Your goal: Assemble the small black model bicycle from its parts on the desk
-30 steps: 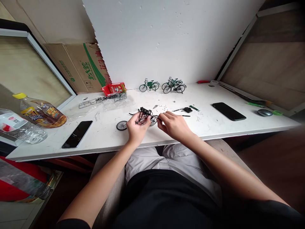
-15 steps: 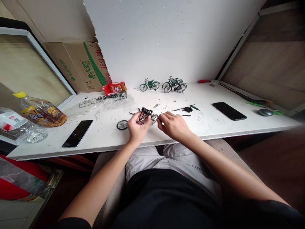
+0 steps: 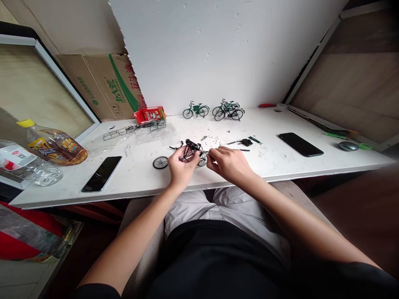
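Note:
My left hand is closed on a small black model bicycle frame just above the white table. A spoked wheel sits at the frame's right end, between my two hands. My right hand is pinched at the right side of that wheel; what its fingertips hold is too small to make out. A loose black wheel lies on the table left of my left hand, and a thin black handlebar-like part lies behind it.
Assembled model bicycles stand at the back. Small parts, a black piece and a green strip lie beyond my hands. Phones lie on both sides, bottles at left, a mouse at right.
My left hand and the frame have shifted slightly right. My right hand has moved a little, with its fingers still pinched beside the wheel.

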`<state>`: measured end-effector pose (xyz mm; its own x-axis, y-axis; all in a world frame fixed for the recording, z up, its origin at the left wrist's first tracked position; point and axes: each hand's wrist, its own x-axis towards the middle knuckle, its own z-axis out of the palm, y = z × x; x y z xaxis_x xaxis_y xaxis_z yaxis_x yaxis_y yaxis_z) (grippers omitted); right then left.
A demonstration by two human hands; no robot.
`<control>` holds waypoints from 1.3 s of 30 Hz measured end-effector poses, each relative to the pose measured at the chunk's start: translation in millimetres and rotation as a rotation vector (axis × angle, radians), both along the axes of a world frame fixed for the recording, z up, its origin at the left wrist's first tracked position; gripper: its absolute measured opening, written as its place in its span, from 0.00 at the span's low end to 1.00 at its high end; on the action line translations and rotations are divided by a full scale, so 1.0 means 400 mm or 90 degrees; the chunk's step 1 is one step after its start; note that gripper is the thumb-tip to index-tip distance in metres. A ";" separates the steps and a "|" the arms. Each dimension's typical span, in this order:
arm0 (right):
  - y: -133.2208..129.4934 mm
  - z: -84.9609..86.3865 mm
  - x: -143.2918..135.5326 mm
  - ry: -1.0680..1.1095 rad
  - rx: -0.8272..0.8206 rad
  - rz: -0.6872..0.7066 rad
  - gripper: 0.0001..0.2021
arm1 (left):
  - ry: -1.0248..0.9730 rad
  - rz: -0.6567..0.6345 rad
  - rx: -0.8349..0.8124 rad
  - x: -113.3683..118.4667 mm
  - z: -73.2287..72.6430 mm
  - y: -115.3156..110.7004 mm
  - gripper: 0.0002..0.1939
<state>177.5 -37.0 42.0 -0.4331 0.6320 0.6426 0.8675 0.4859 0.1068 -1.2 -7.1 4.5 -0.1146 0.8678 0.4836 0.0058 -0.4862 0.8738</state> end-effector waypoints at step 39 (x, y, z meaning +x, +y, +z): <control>0.029 0.061 0.048 0.711 -0.260 0.220 0.17 | -0.330 -0.269 -0.367 0.027 0.028 -0.017 0.13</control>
